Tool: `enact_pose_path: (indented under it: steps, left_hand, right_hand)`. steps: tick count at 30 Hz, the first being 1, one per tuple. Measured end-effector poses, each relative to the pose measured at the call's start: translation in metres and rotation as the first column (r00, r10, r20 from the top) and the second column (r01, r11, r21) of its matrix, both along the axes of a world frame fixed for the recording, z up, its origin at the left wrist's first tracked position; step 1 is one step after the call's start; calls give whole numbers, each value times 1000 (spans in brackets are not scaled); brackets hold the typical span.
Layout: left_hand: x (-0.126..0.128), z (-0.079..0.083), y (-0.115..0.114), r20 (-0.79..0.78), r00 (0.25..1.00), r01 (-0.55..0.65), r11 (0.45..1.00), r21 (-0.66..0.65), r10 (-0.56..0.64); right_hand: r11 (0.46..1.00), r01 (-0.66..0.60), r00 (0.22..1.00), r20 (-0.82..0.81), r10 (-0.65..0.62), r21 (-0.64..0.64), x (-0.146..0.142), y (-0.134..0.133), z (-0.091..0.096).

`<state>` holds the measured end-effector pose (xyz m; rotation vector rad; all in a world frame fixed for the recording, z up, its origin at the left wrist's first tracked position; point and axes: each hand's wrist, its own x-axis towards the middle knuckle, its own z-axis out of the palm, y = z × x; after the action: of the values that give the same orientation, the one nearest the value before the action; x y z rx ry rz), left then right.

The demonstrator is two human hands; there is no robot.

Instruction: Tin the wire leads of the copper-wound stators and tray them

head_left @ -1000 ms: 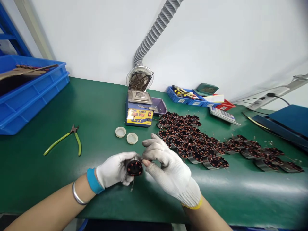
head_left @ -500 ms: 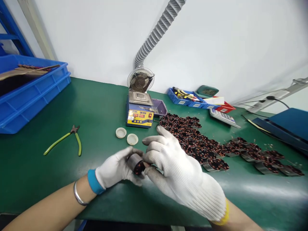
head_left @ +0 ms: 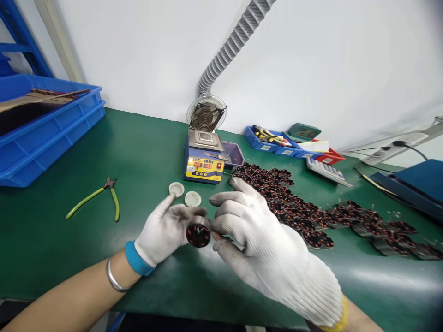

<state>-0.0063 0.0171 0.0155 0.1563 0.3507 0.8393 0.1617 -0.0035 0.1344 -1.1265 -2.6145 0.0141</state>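
My left hand (head_left: pixel 169 230), in a white glove with a blue cuff, holds a motor stator (head_left: pixel 198 235) by its metal side. The stator's round end, with dark core and copper windings, faces me. Close by its right edge is my right hand (head_left: pixel 242 226), gloved in white knit with dirty fingertips. Its thumb and forefinger come together in a pinch; what lies between them, if anything, is too small to make out. Two small pale round dishes (head_left: pixel 193 199) sit on the green table just beyond the left hand.
A solder pot (head_left: pixel 204 159) with a lit display stands behind the hands, under a grey duct (head_left: pixel 235 44). Many stators (head_left: pixel 284 198) crowd the right side. Green-handled cutters (head_left: pixel 110 183) and a blue crate (head_left: pixel 51 133) are at left. Tool trays (head_left: pixel 273 142) and a calculator (head_left: pixel 328 171) lie at back right.
The stator has turned in my left hand, so its wound end now faces me. My right hand's fingertips have drawn slightly away from its face to its right edge.
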Motion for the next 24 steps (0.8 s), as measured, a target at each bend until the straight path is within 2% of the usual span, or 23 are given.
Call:
enact_pose_path:
  steps: [1, 2, 3, 5, 7, 9, 10, 13, 16, 18, 21, 23, 24]
  left_hand:
    - [-1, 0, 2, 4, 995, -96, 995, -9, 96]
    - [0, -2, 4, 1, 992, -130, 991, -7, 130]
    - [1, -5, 4, -8, 996, -94, 996, -1, 94]
    - [4, -13, 2, -29, 989, 146, 989, 17, -145]
    - [6, -18, -2, -8, 920, 392, 917, 76, -393]
    - [5, -19, -4, 33, 876, 471, 868, 159, -482]
    - [4, -17, -4, 48, 879, 459, 868, 187, -475]
    - [0, -11, -3, 39, 947, 308, 938, 156, -318]
    - [2, -8, -3, -123, 982, 155, 986, 65, -146]
    - [7, -7, -7, -281, 943, 206, 976, 72, -178]
    - [14, -5, -14, -475, 838, 377, 914, 148, -268]
    - [17, -3, -17, -543, 818, 345, 917, 200, -190]
    - [18, -2, -18, -561, 817, 307, 925, 222, -136]
  right_hand:
    - [1000, -4, 1000, -17, 4, 4, -2, 0, 2]
    - [1000, -11, 999, -30, 11, 2, -4, 0, 4]
    - [1000, -21, 999, -37, 21, 0, -5, 0, 5]
    - [999, -34, 999, -41, 33, -17, -6, 1, 4]
    - [998, -42, 998, -54, 40, -40, -2, 2, -1]
    - [998, -39, 994, -102, 34, -50, 6, 3, -7]
    - [998, -33, 990, -138, 26, -50, 11, 3, -11]
    - [996, 17, 967, -251, -39, -90, 24, 5, -23]
    - [976, 44, 937, -331, -114, -211, 29, 4, -36]
    - [957, 35, 920, -365, -143, -288, 28, 3, -45]
    - [909, 35, 880, -418, -225, -415, 21, 0, -55]
    - [827, 60, 810, -457, -368, -559, 19, 0, -61]
    - [775, 72, 739, -488, -464, -628, 20, 1, -64]
